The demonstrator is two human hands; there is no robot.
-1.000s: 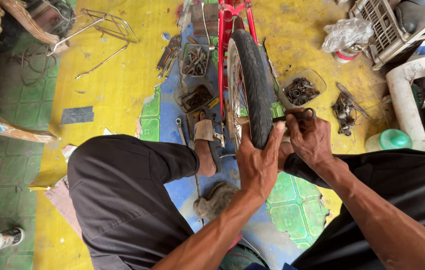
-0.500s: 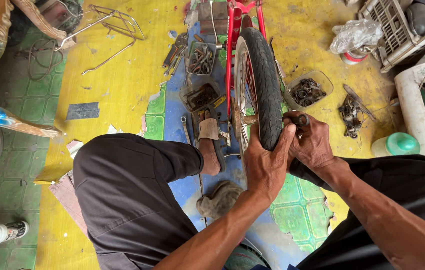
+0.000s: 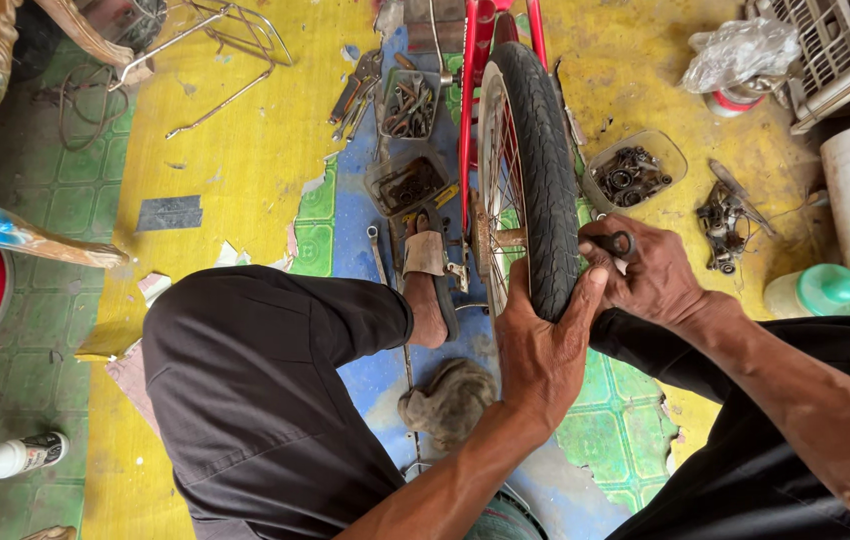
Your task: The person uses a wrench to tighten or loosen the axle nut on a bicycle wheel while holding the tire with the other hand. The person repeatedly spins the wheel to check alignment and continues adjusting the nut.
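A black bicycle tyre (image 3: 543, 150) on a spoked wheel stands upright in a red frame (image 3: 473, 90) at the centre. My left hand (image 3: 540, 345) wraps the near end of the tyre, thumb on its right side. Just right of the tyre, my right hand (image 3: 650, 275) is closed on a small dark tool (image 3: 613, 243) whose tip meets the tyre's edge. My left foot in a sandal (image 3: 427, 262) rests on the floor beside the wheel. Dark trousers cover both my knees.
Trays of nuts and metal parts (image 3: 407, 105) and loose wrenches (image 3: 355, 90) lie left of the wheel. A clear tub of parts (image 3: 633, 172) lies to the right, with a green-lidded jar (image 3: 817, 290) and a rag (image 3: 450, 400) nearby. A bottle (image 3: 20, 455) lies far left.
Both hands stayed on the tyre's near end. My right hand shifted slightly with the tool, and my head moved a little closer and leftward.
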